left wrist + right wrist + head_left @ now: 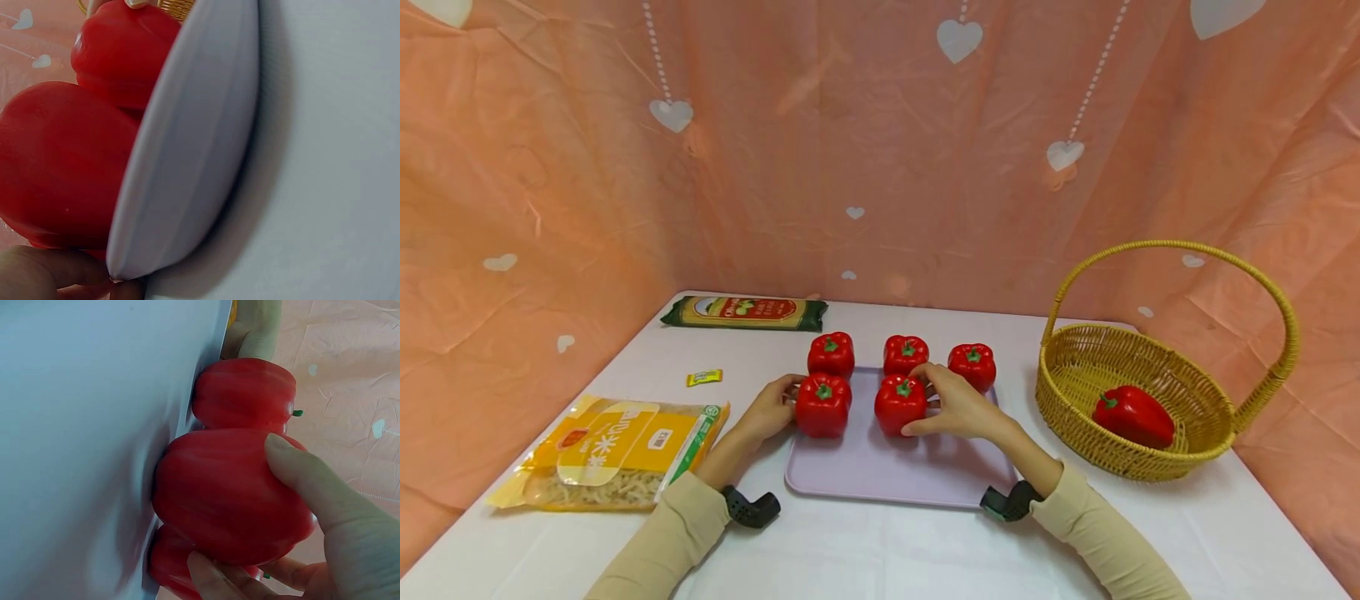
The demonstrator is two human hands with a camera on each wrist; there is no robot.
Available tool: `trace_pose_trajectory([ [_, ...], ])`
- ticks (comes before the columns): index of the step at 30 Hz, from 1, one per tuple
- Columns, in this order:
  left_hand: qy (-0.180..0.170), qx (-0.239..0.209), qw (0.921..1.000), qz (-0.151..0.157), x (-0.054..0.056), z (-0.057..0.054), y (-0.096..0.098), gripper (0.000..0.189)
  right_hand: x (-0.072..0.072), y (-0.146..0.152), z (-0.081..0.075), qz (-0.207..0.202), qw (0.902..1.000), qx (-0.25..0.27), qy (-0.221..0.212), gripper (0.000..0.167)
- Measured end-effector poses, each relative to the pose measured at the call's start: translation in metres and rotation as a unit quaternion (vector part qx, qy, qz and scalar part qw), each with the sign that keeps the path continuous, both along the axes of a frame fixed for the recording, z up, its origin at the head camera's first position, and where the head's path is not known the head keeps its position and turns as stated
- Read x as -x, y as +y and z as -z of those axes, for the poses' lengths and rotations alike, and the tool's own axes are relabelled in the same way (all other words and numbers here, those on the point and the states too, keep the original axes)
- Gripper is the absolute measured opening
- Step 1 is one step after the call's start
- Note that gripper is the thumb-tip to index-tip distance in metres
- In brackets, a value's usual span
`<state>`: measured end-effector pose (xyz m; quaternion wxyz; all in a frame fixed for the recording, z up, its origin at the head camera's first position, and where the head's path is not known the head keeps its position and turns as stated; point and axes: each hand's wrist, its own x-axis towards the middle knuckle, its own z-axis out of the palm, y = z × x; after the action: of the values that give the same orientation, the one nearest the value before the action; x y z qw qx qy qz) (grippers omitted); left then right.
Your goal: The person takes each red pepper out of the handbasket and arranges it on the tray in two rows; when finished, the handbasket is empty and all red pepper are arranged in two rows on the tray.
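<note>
My right hand (958, 402) holds a red bell pepper (900, 406) at the front of a lilac tray (880, 482). In the right wrist view its thumb (294, 459) lies along one side of the pepper (228, 494), with fingers curled on the other. At the tray's left edge, my left hand (771, 408) is beside another bell pepper (823, 406). The left wrist view shows those fingertips (69, 265) at the tray rim (187, 144), right by a pepper (59, 165). Behind stand three more bell peppers, at left (831, 353), middle (905, 353) and right (972, 367).
To the right stands a wicker basket (1067, 417) with a tall handle and a red bell pepper (1135, 417) lying inside. A yellow noodle bag (617, 454), a small yellow packet (704, 377) and a long green-and-red package (745, 312) lie on the left side of the white table.
</note>
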<state>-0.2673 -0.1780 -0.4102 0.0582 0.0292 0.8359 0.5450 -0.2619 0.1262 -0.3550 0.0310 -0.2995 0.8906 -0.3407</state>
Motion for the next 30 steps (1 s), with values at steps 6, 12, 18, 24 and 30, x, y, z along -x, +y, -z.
trace_pose_trajectory([
  [6, 0.000, 0.000, 1.0000, 0.001, -0.0009, -0.0015, 0.0006, 0.050, 0.0004, 0.0012, 0.0005, -0.002, 1.0000, -0.004, 0.006, 0.069],
  [12, 0.002, 0.003, 1.0000, -0.001, -0.0011, -0.0019, 0.0005, 0.050, -0.0003, 0.0010, -0.0003, -0.003, 1.0000, -0.004, 0.005, 0.070],
  [18, 0.007, 0.004, 1.0000, 0.004, -0.0009, -0.0013, 0.0003, 0.050, -0.0009, 0.0014, -0.0010, -0.005, 1.0000, -0.004, 0.006, 0.070],
  [24, 0.011, 0.003, 0.9999, 0.005, -0.0010, -0.0010, 0.0004, 0.050, -0.0003, 0.0032, -0.0017, -0.010, 0.9999, -0.004, 0.012, 0.069],
  [30, 0.011, -0.001, 0.9999, 0.006, -0.0003, -0.0005, 0.0002, 0.050, -0.0005, 0.0033, -0.0029, -0.012, 0.9998, -0.002, 0.018, 0.071],
])
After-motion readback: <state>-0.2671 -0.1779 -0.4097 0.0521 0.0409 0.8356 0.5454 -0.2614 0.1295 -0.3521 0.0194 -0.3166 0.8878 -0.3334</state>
